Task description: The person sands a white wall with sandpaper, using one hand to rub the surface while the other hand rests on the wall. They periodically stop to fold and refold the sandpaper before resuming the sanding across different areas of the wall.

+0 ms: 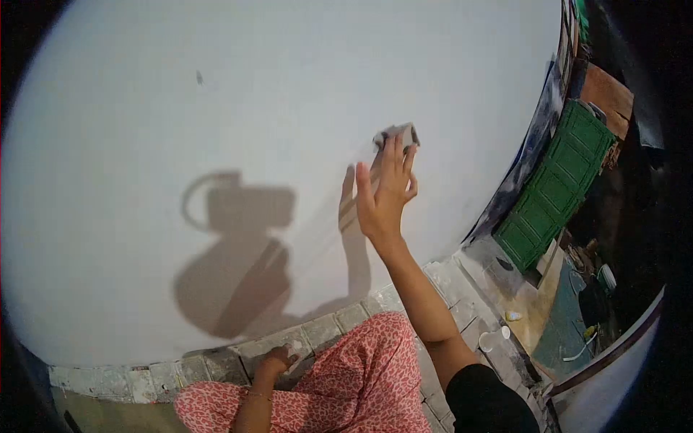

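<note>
My right hand (390, 184) is raised against the white wall (289, 108), thumb pointing up and away from the other fingers. Under its fingertips a folded piece of greyish sandpaper (406, 136) is pressed to the wall surface. Low down by my lap is my left hand (278, 359), its fingers curled beside the foot of the wall. A pale patch shows at those fingertips, and I cannot tell what it is.
A worn pale brick ledge (317, 333) runs along the wall's foot, near my patterned trousers (361, 368). To the right lie a white cup (494, 339), a green ribbed plastic panel (556, 187) and a brown board (606, 94). Shadows fall on the wall.
</note>
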Available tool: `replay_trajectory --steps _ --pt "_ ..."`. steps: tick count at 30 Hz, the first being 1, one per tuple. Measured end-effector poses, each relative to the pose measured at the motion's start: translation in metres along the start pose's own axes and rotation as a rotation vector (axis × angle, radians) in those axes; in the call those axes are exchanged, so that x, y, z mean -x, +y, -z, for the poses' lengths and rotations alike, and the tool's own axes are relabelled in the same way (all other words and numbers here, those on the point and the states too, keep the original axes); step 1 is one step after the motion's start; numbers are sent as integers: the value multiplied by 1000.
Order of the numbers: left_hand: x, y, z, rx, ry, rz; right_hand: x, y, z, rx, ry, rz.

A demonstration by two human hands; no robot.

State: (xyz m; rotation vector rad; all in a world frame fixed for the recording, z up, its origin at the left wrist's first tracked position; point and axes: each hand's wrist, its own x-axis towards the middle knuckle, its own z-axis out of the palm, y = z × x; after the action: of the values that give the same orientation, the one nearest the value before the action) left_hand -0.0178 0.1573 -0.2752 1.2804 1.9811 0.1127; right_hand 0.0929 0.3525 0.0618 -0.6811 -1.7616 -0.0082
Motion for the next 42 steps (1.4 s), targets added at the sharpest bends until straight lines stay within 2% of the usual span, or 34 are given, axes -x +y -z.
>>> replay_trajectory --steps 4,7,9,11,16,19,22,26,31,33,36,39,42 --pt "-19 -12 -12 -22 96 -63 10 7 -2 100 -97 39" --pt "-10 -9 -7 -2 64 -12 -9 -3 3 58 -52 -17" --pt "-13 -7 -2 -59 -56 -39 -14 -1 0 30 -35 -33" --pt "-27 -18 -16 -62 -37 -30 -12 -1 0 13 -15 -21" --pt "-12 -5 1 48 25 22 2 4 0 152 -62 42" --pt "-10 -7 -6 45 -44 9 -19 2 3 118 13 22" --pt "-14 -12 -11 11 40 -2 -16 -1 1 31 16 -4" --pt "-18 -11 -6 -28 19 -35 -5 4 1 161 -26 67" --pt "0 -4 -3 9 26 -40 -17 3 -1 80 -1 27" --pt "1 3 5 -5 -72 28 -5 0 3 76 -29 18" --pt "18 13 18 -48 -10 4 22 4 -1 123 -83 52" --pt "3 -2 1 -48 71 -38 25 8 -5 208 -95 88" --pt "5 2 4 9 -11 30 2 2 -4 95 -28 28"
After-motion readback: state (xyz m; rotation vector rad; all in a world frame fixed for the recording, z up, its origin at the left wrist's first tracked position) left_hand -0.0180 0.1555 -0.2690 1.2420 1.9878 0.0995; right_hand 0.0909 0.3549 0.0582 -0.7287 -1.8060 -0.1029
